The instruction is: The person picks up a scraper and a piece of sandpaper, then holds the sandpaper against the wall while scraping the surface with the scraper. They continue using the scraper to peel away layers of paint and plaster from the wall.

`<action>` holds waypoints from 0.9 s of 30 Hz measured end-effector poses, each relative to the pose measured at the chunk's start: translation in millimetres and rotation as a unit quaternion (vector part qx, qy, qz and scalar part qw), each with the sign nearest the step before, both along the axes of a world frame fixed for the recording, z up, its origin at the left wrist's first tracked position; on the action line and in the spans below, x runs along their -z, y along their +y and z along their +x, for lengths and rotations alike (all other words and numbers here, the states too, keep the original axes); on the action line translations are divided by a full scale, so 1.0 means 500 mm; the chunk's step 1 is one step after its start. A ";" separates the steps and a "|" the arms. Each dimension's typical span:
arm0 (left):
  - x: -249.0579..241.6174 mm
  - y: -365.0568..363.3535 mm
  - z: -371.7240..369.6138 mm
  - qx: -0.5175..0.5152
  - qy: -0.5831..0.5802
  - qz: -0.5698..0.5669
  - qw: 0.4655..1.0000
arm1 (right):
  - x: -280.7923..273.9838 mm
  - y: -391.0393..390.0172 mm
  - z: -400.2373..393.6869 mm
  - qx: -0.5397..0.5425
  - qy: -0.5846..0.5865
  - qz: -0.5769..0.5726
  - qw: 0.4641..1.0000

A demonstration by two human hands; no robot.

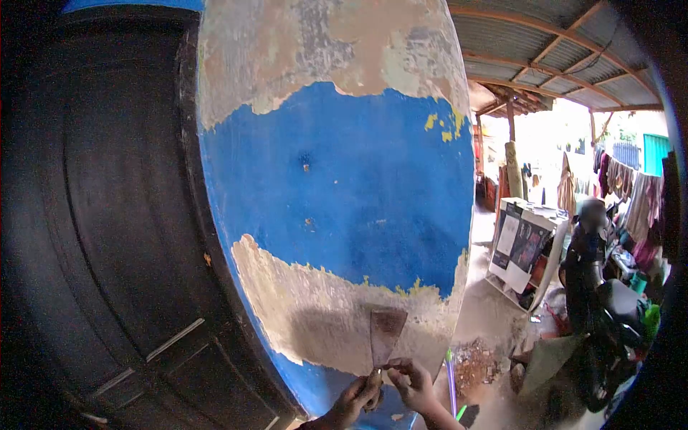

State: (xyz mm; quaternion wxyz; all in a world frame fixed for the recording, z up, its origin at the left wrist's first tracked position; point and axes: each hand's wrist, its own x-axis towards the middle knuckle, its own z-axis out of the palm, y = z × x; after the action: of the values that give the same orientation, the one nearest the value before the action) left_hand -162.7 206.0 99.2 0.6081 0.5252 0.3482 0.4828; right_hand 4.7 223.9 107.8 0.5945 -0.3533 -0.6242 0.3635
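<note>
A paint scraper [387, 335] with a wide, stained metal blade points upward in front of the wall, low in the head view. My left hand [356, 398] is closed around its handle, most of which the fingers hide. My right hand [413, 385] has its fingers bent and pinched at the neck of the scraper, just below the blade. Behind them stands the wall [344, 186], with a broad band of blue paint. Above and below that band the paint is gone, showing pale, patchy plaster with ragged yellowish edges.
A dark panelled door [107, 201] fills the left side. To the right, a white box-like cabinet [527, 244] stands on the floor near a parked motorcycle [609, 308]. Rubble [476, 369] and a purple-and-green stick [451, 383] are near the wall's foot. Clothes [620, 175] hang farther back.
</note>
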 end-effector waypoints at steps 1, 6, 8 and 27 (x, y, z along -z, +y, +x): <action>0.007 0.006 -0.004 0.036 -0.004 0.032 0.999 | -0.014 -0.005 0.007 0.060 -0.050 0.033 0.996; -0.004 0.012 0.004 0.087 -0.011 0.011 0.996 | -0.036 -0.014 0.025 0.149 -0.100 0.065 0.982; 0.003 0.017 0.002 0.099 -0.023 0.009 0.995 | -0.052 -0.014 0.026 0.202 -0.142 0.186 0.951; -0.013 0.012 0.011 0.102 -0.025 0.017 0.994 | -0.110 0.060 0.035 0.154 -0.427 0.413 0.789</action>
State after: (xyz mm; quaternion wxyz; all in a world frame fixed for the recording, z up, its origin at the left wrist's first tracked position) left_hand -157.0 211.8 105.5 0.6537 0.5559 0.2690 0.4373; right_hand 22.2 254.1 163.0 0.4045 -0.2843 -0.8426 -0.2135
